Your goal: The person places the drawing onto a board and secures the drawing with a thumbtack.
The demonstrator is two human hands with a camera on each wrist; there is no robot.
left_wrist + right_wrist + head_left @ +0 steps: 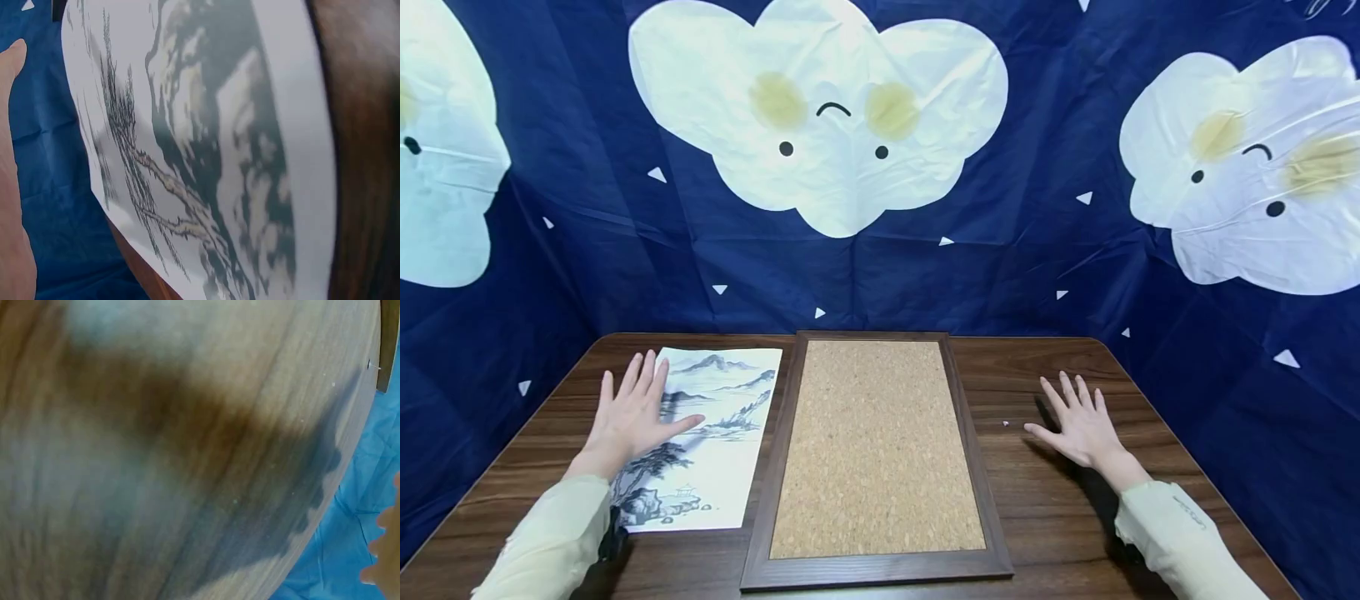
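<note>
Head view: left hand [636, 412], fingers spread flat on a landscape print [707, 433]; right hand [1078, 425] spread on the wooden surface [1037, 500] beside a cork board [876, 450]. Left wrist view shows only the print's pine detail.

The table [1037, 517] is dark brown wood with streaky grain. The frame [865, 571] is darker brown, and its cork [876, 450] is speckled tan. The print [715, 450] is white paper with a grey-black ink landscape: pale grey mountains at the top, dark pines and rocks with faint tan touches lower down. The backdrop [1000, 250] is navy with small white triangles and big white clouds [820, 108] bearing yellow cheeks and black eyes. Both sleeves [1180, 525] are pale green.
</note>
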